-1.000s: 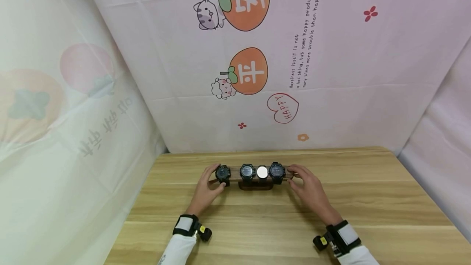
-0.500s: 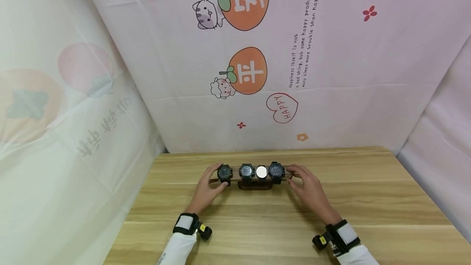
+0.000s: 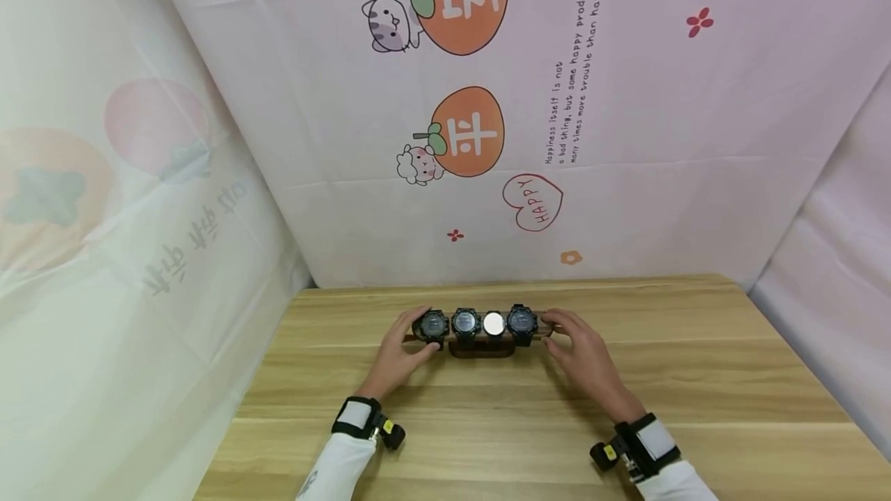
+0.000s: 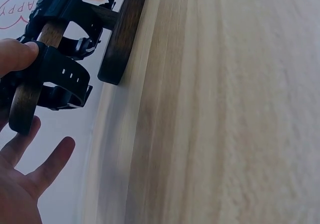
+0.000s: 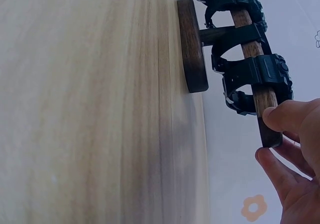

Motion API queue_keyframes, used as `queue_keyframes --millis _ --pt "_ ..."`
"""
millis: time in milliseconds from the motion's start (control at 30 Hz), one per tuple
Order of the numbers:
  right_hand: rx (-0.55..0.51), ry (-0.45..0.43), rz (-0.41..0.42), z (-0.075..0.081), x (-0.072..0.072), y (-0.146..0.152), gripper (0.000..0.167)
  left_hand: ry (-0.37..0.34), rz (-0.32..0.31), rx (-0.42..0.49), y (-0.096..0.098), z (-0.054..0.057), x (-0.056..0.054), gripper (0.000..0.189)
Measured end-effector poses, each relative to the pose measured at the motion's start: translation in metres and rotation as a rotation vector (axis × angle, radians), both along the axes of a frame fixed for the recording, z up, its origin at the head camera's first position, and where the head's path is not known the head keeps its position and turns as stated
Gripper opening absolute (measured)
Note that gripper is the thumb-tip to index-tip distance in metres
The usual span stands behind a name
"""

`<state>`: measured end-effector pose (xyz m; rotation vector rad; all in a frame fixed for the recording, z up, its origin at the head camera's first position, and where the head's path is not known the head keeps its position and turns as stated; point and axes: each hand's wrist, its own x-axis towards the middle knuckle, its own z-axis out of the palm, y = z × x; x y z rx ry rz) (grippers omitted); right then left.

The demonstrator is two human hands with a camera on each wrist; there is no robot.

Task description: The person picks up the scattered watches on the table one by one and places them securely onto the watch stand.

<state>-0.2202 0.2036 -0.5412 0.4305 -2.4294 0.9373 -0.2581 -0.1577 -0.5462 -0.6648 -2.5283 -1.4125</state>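
A dark wooden watch stand (image 5: 270, 134) carries several black wristwatches on its raised crossbar. In the head view, my left hand (image 3: 395, 362) pinches the leftmost watch (image 3: 435, 323), thumb at the near side and fingers at the far side. The left wrist view shows the thumb pressed on that watch's strap (image 4: 64, 74), with the bar's end sticking out past it. My right hand (image 3: 590, 362) holds the bar's right end between thumb and fingers, beside the rightmost watch (image 3: 522, 321). A watch with a bright, glaring face (image 3: 494, 324) sits between others.
The stand's base (image 5: 192, 49) rests on the wood-grain table (image 3: 487, 424), near its back edge. A white printed cloth (image 3: 334, 138) hangs behind the table, and more cloth hangs at both sides. Each wrist wears a strapped camera.
My left hand has slid the leftmost watch rightward along the bar, narrowing the space to its neighbour and baring the bar's left end. My right hand stays on the right end.
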Motion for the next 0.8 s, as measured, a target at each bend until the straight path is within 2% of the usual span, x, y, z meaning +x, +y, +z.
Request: queue_keyframes --millis 533,700,800 --pt "0.01 -0.014 0.007 0.0 -0.001 0.0 0.048 -0.021 -0.004 -0.04 0.004 0.0 0.0 0.075" --pt "0.088 -0.12 0.052 0.01 0.005 0.011 0.053 -0.043 -0.012 -0.115 0.0 0.004 0.0 0.08" --pt "0.145 -0.163 0.076 0.022 0.009 0.025 0.06 -0.015 -0.019 -0.181 -0.007 0.012 -0.001 0.079"
